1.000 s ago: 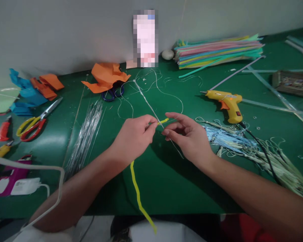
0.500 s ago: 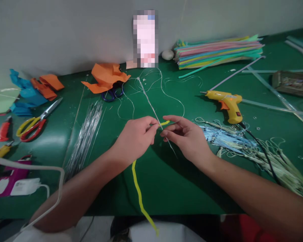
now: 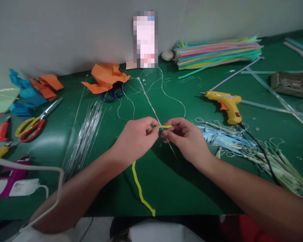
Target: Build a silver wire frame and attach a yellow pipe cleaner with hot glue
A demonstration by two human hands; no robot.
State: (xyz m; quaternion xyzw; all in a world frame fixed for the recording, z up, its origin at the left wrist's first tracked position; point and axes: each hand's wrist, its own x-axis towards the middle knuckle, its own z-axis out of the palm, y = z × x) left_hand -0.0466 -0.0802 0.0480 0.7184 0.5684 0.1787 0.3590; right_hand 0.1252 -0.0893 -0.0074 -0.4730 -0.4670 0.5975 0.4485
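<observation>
My left hand [image 3: 137, 138] is closed, thumb and forefinger pinching a yellow pipe cleaner [image 3: 138, 186]. Its short end lies across a thin twisted wire stem [image 3: 149, 102], while the long tail hangs from beneath the palm toward the table's front edge. Facing it, my right hand [image 3: 187, 139] pinches the stem just below that crossing, fingers curled. The stem slants from near the phone down between both hands, its lower tip poking out under my right fingertips. Whether the right fingers also touch the yellow end is hard to see.
A yellow glue gun [image 3: 226, 104] and tassels [image 3: 242, 143] lie to the right. Behind is a pipe-cleaner bundle [image 3: 217, 53] beside a blurred phone [image 3: 145, 40]. On the left are a wire bundle [image 3: 87, 134], scissors [image 3: 37, 122] and a white cable [image 3: 62, 181]. Orange paper [image 3: 106, 77] covers blue-handled scissors.
The yellow short end has swung down and now lies more level across the stem. Its long tail has drawn up, away from the front edge. My right forefinger has lowered slightly.
</observation>
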